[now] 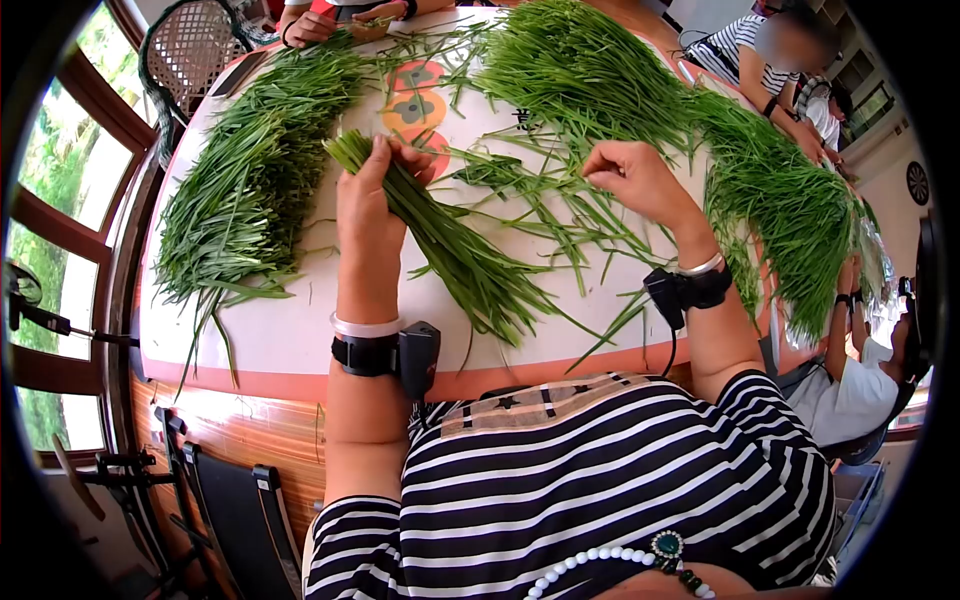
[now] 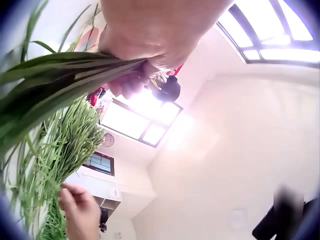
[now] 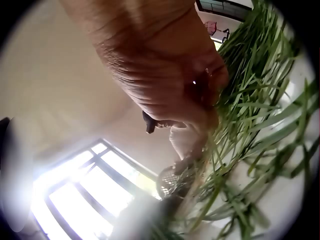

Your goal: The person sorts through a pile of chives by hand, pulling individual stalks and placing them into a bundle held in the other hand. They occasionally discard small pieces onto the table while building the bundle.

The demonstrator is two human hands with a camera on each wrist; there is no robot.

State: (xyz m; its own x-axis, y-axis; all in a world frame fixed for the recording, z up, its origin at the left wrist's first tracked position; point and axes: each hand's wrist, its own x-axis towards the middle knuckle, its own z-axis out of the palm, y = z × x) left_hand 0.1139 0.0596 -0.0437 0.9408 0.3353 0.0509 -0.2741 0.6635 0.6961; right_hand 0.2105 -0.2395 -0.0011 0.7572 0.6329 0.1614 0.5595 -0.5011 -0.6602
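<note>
My left hand (image 1: pixel 370 200), raised over the table, grips a bunch of garlic chives (image 1: pixel 455 260). Its pale cut ends stick out past the thumb, and its leaves hang down to the right. The same bunch (image 2: pixel 55 82) crosses the left wrist view. To the right, my right hand (image 1: pixel 645 185) is held above loose chive leaves (image 1: pixel 560 225), fingers curled in toward the thumb. No leaf shows between its fingertips in the head view. In the right wrist view, the right hand (image 3: pixel 165 70) overlaps the edge of a chive pile (image 3: pixel 255 65).
Heaps of chives lie at the table's left (image 1: pixel 250 180), back (image 1: pixel 590 70) and right (image 1: pixel 785 210). Stray leaves litter the white tabletop (image 1: pixel 330 330). Other people work at the far side and right, one with a hand (image 1: pixel 310 30) beside a small bowl (image 1: pixel 370 28).
</note>
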